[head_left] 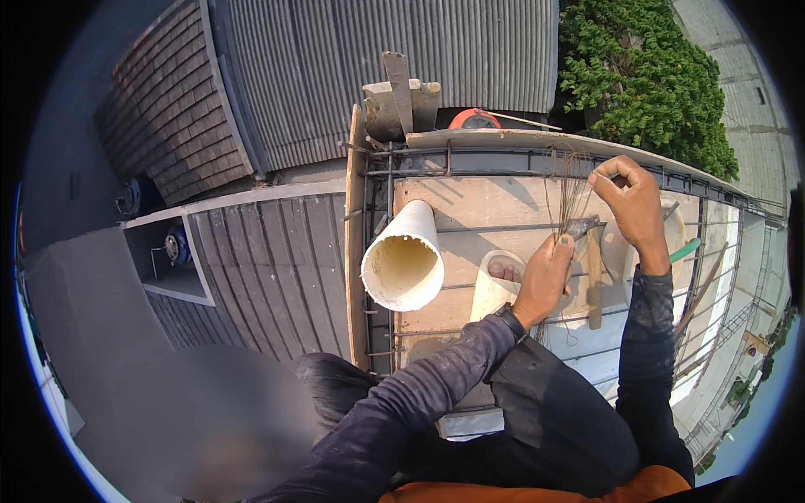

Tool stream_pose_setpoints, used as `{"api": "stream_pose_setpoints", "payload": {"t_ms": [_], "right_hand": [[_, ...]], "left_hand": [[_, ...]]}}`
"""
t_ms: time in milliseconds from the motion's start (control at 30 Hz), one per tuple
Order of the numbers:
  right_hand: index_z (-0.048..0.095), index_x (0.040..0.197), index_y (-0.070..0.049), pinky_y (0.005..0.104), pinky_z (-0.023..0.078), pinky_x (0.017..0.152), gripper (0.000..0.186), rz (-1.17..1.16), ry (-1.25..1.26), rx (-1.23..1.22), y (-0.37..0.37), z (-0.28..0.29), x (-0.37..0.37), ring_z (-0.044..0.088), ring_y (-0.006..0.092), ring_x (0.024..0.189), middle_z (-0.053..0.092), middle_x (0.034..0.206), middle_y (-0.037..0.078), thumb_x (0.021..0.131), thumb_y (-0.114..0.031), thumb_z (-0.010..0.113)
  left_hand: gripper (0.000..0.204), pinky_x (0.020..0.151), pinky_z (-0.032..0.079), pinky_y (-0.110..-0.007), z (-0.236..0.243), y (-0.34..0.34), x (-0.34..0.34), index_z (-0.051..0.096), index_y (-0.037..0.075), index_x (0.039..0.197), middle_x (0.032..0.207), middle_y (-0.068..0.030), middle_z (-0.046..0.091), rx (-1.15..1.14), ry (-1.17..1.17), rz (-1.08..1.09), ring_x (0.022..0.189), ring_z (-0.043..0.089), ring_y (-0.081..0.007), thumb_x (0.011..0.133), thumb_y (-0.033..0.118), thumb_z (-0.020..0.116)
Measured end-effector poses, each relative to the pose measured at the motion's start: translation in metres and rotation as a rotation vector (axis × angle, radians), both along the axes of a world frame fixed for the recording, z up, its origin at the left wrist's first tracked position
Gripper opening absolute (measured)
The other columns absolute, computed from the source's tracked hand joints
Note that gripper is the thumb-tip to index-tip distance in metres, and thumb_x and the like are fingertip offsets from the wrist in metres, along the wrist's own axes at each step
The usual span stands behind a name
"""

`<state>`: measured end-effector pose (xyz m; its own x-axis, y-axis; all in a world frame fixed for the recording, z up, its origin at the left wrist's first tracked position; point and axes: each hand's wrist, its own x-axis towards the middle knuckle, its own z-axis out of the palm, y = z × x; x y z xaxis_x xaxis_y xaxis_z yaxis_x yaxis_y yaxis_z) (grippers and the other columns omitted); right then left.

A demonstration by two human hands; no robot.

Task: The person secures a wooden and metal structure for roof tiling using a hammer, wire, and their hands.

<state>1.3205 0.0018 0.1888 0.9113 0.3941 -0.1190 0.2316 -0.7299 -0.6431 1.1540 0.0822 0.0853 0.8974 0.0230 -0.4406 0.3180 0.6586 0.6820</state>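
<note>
Thin brown metal wires [563,214] are gripped in the left hand [543,285], above dark steel bars [490,228]; the right hand [631,197] pinches, on what I cannot tell. A loosened left grip could scatter them.

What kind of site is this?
Probably an outdoor construction site: rebar runs over plywood, and the person's left hand grips a bundle of thin wires.

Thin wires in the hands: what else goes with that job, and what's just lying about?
Probably the job:
thin wires in the left hand
right hand, beside the wires
steel bars, maybe

Probably just lying about:
wooden-handled hammer
white pipe, standing there unheld
orange object
</note>
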Motion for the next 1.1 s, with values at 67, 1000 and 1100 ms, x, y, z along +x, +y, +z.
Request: {"api": "stream_pose_setpoints", "payload": {"t_ms": [67,1000,1100], "right_hand": [[0.074,0.092,-0.002,0.0327,0.046,0.066,0.016,0.024,-0.066,-0.099,0.013,-0.001,-0.008,0.057,0.0137,0.07,0.067,0.083,0.005,0.092,-0.018,0.077],[0.07,0.09,0.001,0.0308,0.048,0.079,0.016,-0.063,0.163,-0.106,0.006,-0.045,-0.036,0.059,0.0115,0.084,0.064,0.091,0.003,0.093,-0.013,0.077],[0.069,0.089,0.001,0.0305,0.048,0.078,0.018,-0.089,0.248,-0.144,0.017,-0.037,-0.036,0.058,0.011,0.084,0.064,0.091,0.003,0.092,-0.013,0.079]], "left_hand": [[0.052,0.055,0.049,-0.028,-0.007,-0.003,-0.007,0.054,0.007,0.101,0.07,0.0013,0.044,0.003,-0.008,0.022,0.059,0.045,-0.008,0.116,0.055,0.043],[0.05,0.085,0.049,-0.055,-0.015,-0.004,-0.038,0.059,0.0,0.121,0.099,-0.0313,0.07,0.122,0.056,-0.016,0.099,0.068,-0.0516,0.115,0.046,0.042],[0.048,0.062,0.048,-0.046,-0.038,-0.024,-0.04,0.058,-0.001,0.11,0.075,-0.018,0.058,0.351,-0.057,0.223,0.062,0.061,-0.0298,0.116,0.044,0.042]]}}
